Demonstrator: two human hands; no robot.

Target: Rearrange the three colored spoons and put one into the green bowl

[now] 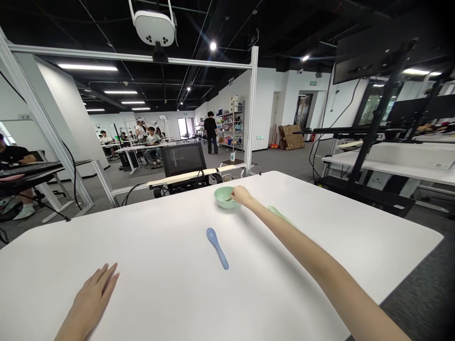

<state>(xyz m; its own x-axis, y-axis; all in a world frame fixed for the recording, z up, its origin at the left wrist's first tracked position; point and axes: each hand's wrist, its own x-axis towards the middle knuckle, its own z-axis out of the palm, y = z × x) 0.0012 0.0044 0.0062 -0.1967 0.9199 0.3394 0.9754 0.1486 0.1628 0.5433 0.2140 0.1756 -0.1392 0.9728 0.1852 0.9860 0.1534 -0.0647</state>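
My right hand reaches across the white table to the rim of a pale green bowl. Its fingers pinch a small metal utensil that dips into the bowl. A blue plastic spoon lies on the tabletop, nearer to me than the bowl and not touched by either hand. My left hand rests flat on the table's near part, fingers apart and holding nothing. A pale green cloth lies partly hidden behind my right forearm.
A black mesh chair and a metal frame stand beyond the table's far edge. White desks with black stands lie to the right. A seated person is at the left, and other people work farther back.
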